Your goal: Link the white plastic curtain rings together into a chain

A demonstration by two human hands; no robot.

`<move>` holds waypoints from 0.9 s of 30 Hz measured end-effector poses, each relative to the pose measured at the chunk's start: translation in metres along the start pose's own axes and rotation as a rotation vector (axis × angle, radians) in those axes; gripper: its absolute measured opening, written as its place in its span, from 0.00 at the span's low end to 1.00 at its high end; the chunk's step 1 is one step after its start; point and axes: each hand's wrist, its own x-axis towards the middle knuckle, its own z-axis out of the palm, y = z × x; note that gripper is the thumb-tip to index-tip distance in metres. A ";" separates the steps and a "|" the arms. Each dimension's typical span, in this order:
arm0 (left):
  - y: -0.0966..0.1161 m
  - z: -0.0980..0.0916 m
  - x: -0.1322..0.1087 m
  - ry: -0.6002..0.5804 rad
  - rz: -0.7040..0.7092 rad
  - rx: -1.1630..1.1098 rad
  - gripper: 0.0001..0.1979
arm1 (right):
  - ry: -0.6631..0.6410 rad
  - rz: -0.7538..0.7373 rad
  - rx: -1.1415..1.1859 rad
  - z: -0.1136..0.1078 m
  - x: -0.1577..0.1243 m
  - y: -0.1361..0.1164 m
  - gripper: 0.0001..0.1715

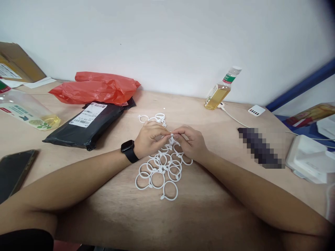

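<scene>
My left hand (149, 140), with a black watch on the wrist, is closed in a pinch at the middle of the table. Facing it, my right hand (193, 143) pinches too, and the fingertips of both nearly meet. Between them is a small white plastic ring (172, 135), mostly hidden by the fingers. Below and partly under the hands lies a loose pile of white rings (157, 180), each with a little knob on its rim. Nearest to me is a single ring (170, 199). Several more rings (143, 119) lie just beyond my left hand.
A black parcel (86, 127) and a red plastic bag (96, 89) lie at left, near a tipped oil bottle (26, 108) and a phone (17, 170). Behind at right stand another oil bottle (220, 92) and a white charger (256, 110). A white device (311, 157) sits farther right.
</scene>
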 end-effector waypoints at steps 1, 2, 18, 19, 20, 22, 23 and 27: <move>0.001 0.000 0.000 0.001 0.008 0.001 0.06 | 0.002 0.006 0.002 0.001 0.000 -0.001 0.08; 0.001 -0.001 0.000 0.006 0.016 0.002 0.06 | 0.004 0.006 0.004 0.001 0.000 -0.002 0.09; -0.010 0.001 -0.002 -0.044 -0.296 0.195 0.13 | -0.093 -0.140 -0.283 -0.003 0.005 0.023 0.06; -0.011 0.001 -0.002 -0.083 -0.349 0.250 0.15 | -0.127 -0.138 -0.296 -0.004 0.005 0.026 0.07; -0.011 0.001 -0.003 -0.126 -0.392 0.299 0.16 | -0.150 -0.132 -0.295 -0.004 0.006 0.028 0.09; -0.010 0.002 -0.003 -0.214 -0.441 0.363 0.17 | -0.218 -0.134 -0.246 -0.004 0.007 0.031 0.13; -0.009 0.002 -0.002 -0.250 -0.450 0.379 0.16 | -0.259 -0.136 -0.215 -0.004 0.007 0.031 0.14; -0.008 0.003 -0.001 -0.308 -0.456 0.396 0.13 | -0.290 -0.106 -0.177 -0.005 0.007 0.029 0.14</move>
